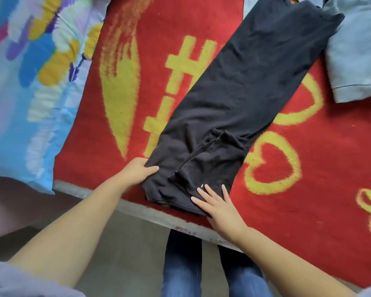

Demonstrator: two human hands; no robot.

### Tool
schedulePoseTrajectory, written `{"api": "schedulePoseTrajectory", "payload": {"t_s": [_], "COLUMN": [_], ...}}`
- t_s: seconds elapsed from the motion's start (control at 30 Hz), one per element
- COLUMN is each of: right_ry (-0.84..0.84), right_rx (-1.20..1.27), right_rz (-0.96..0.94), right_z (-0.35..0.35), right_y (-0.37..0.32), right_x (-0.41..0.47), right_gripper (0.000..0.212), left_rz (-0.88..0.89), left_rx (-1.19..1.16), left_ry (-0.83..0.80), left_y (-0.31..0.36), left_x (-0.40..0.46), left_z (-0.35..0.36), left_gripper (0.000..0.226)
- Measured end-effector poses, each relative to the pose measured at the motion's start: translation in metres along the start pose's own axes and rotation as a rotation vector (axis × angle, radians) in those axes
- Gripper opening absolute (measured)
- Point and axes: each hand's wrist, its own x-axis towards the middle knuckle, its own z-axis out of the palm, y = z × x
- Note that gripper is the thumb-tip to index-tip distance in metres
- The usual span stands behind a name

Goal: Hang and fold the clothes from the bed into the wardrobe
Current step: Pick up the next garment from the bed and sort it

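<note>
Black garment [240,99] is laid long on the red blanket [159,28], running from the near bed edge at 6 o'clock out toward 1 o'clock; sides appear already folded in, w/ a sleeve or flap doubled across the near third; exact garment type can't be told. Far end is overlapping a light-blue denim piece [356,52] at 2 o'clock; patterned pillow [26,82] is lying at 9 o'clock, clear of the work.

Left hand [137,171]: near-left corner of the cloth is pinched, thumb on top, fingers tucked under the edge. Right hand [219,207]: fingers straight and spread, pressed flat on the near-right hem; nothing gripped.

Step judged: near end to be folded up toward 1 o'clock, approx halves or thirds.

To be done well:
- loose flap at centre should be smoothed flat first; otherwise a lump gets locked into the fold;
- both near corners should be gripped, not one pinched and one pressed; the lift stays even that way;
- hem to be carried straight along the garment's long axis so edges line up;
- denim piece shouldn't be dragged; far end is sitting on it;
- crease to be pressed flat after landing.
</note>
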Motion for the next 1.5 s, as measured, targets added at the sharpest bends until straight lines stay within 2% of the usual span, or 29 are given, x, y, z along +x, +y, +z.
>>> {"api": "schedulePoseTrajectory", "payload": {"t_s": [0.07,0.17,0.23,0.33,0.4,0.47,0.53,0.6,0.63,0.67,0.73,0.77,0.8,0.83,0.9,0.97,1.07,1.13,1.17,1.23,1.3,1.33,1.4,1.43,1.5], "right_ry": [0.017,0.006,0.242,0.628,0.764,0.825,0.824,0.831,0.874,0.895,0.803,0.67,0.514,0.364,0.228,0.18,0.027,-0.055,-0.106,-0.247,-0.392,-0.461,-0.551,-0.523,-0.346], "right_rx": [0.166,0.629,0.891,1.075,1.167,1.211,1.156,0.918,0.754,0.6,0.324,0.185,0.08,0.022,-0.024,-0.054,-0.073,-0.054,0.002,0.179,0.412,0.541,0.805,0.933,1.166], "right_rz": [-0.035,0.065,0.231,0.479,0.622,0.785,0.934,1.029,1.009,0.935,0.717,0.631,0.575,0.558,0.64,0.694,0.659,0.606,0.579,0.492,0.363,0.317,0.296,0.329,0.453], "right_z": [-0.006,-0.042,-0.077,-0.118,-0.131,-0.13,-0.124,-0.122,-0.123,-0.122,-0.11,-0.097,-0.082,-0.07,-0.059,-0.066,-0.088,-0.104,-0.116,-0.135,-0.152,-0.159,-0.173,-0.176,-0.174], "right_y": [-0.002,0.002,0.012,0.05,0.085,0.121,0.143,0.141,0.132,0.118,0.083,0.064,0.05,0.043,0.047,0.067,0.08,0.078,0.076,0.079,0.082,0.084,0.092,0.101,0.124], "right_x": [-0.009,-0.017,-0.015,0.001,0.02,0.042,0.058,0.065,0.065,0.062,0.057,0.055,0.055,0.056,0.062,0.068,0.072,0.066,0.058,0.039,0.015,0.003,-0.016,-0.022,-0.026], "right_gripper": [0.074,0.071,0.065,0.05,0.036,0.034,0.052,0.064,0.065,0.067,0.077,0.087,0.098,0.107,0.115,0.109,0.084,0.075,0.074,0.075,0.066,0.055,0.033,0.03,0.03], "left_rz": [-0.076,-0.182,-0.226,-0.237,-0.18,-0.105,-0.026,0.171,0.385,0.661,1.103,1.189,1.182,1.132,1.029,0.965,0.812,0.732,0.691,0.588,0.503,0.46,0.353,0.295,0.217], "left_rx": [-0.124,-0.424,-0.632,-0.995,-1.171,-1.237,-1.067,-0.58,-0.248,0.071,0.703,0.979,1.176,1.277,1.297,1.32,1.486,1.541,1.548,1.53,1.448,1.385,1.19,1.051,0.755], "left_ry": [-0.139,-0.251,-0.226,-0.179,-0.133,-0.111,-0.011,0.272,0.406,0.447,0.294,0.187,0.111,0.088,0.188,0.212,0.086,0.027,-0.047,-0.294,-0.579,-0.689,-0.82,-0.858,-0.862], "left_y": [0.008,0.036,0.073,0.14,0.182,0.209,0.218,0.205,0.19,0.172,0.131,0.112,0.096,0.088,0.086,0.102,0.13,0.141,0.147,0.162,0.18,0.191,0.207,0.212,0.218], "left_x": [-0.014,-0.027,-0.022,0.007,0.031,0.051,0.068,0.077,0.077,0.075,0.073,0.074,0.08,0.086,0.095,0.097,0.087,0.077,0.067,0.04,0.011,0.001,-0.005,-0.003,0.008], "left_z": [-0.022,-0.049,-0.057,-0.052,-0.039,-0.023,-0.007,0.004,0.008,0.012,0.016,0.016,0.015,0.013,0.008,0.006,0.006,0.009,0.011,0.012,0.007,0.001,-0.016,-0.026,-0.043], "left_gripper": [0.017,0.016,0.008,0.022,0.02,0.019,0.023,0.023,0.028,0.04,0.067,0.077,0.086,0.095,0.099,0.09,0.077,0.075,0.075,0.072,0.061,0.053,0.038,0.035,0.027]}}
